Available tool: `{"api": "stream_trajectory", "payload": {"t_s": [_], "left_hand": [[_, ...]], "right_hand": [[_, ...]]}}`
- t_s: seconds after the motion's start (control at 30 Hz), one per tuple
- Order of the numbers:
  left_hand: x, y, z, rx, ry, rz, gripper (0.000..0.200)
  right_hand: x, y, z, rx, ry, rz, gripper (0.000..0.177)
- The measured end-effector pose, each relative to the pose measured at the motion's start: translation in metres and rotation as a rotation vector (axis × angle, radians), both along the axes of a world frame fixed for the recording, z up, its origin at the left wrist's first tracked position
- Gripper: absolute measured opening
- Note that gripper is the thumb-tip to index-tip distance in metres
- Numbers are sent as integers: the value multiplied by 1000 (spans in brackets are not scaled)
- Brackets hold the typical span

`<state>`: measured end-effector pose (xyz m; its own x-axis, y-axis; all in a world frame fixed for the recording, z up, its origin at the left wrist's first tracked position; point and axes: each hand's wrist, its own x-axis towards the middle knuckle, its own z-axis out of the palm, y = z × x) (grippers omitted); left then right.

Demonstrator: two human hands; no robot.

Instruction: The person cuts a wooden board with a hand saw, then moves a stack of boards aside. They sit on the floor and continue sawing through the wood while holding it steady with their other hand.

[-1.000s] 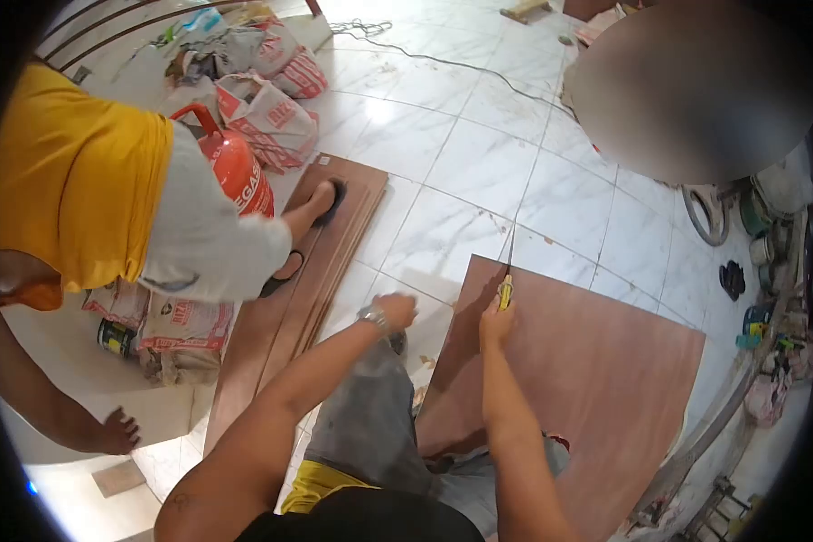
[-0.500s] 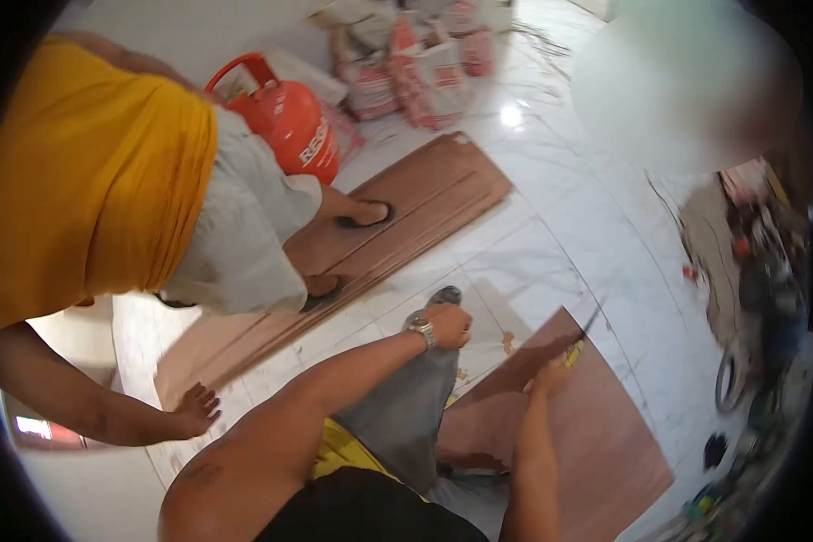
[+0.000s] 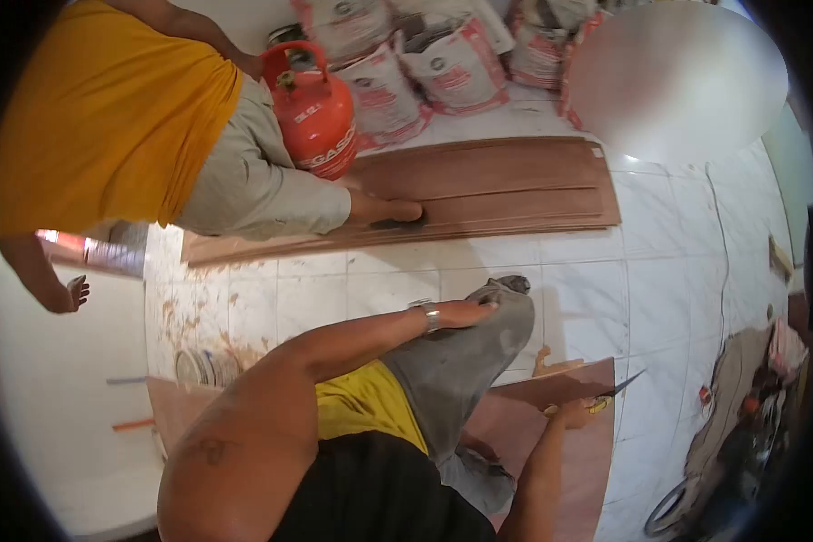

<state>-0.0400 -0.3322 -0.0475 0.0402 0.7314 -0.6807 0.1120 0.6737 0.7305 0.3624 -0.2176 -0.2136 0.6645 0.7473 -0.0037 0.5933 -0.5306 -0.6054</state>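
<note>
My right hand (image 3: 572,415) is closed around the yellow handle of a hand saw (image 3: 625,383), whose dark, tapering blade points away to the right. It is low over a brown wood panel (image 3: 574,465) on the floor, near the panel's far right corner. My left hand (image 3: 471,313), below a metal wristwatch (image 3: 429,315), lies on my grey-trousered knee (image 3: 506,334) with nothing visible in it. Its fingers look stretched out over the cloth. Part of the panel is hidden under my leg and right arm.
A co-worker in a yellow shirt (image 3: 108,126) stands on stacked brown panels (image 3: 506,185), one hand near a red gas cylinder (image 3: 316,122). Filled sacks (image 3: 452,68) line the wall. Tools and cloth (image 3: 732,406) lie at right. A bucket (image 3: 206,368) stands at left.
My view has swung, so the stacked panels now run nearly level. The co-worker's lower arm has drawn away from me. My left hand has flattened on the knee; the saw stays in my right hand.
</note>
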Motion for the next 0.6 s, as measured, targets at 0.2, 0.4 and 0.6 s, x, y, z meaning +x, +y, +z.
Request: {"api": "stream_trajectory", "payload": {"t_s": [0.2, 0.4, 0.6], "left_hand": [[53, 5, 32, 96, 750, -254, 117], [61, 13, 4, 69, 830, -235, 114], [56, 118, -15, -527, 951, -920, 60]], "right_hand": [[16, 3, -9, -278, -152, 183, 43], [1, 12, 22, -215, -329, 319, 41], [1, 12, 37, -219, -310, 414, 40]]}}
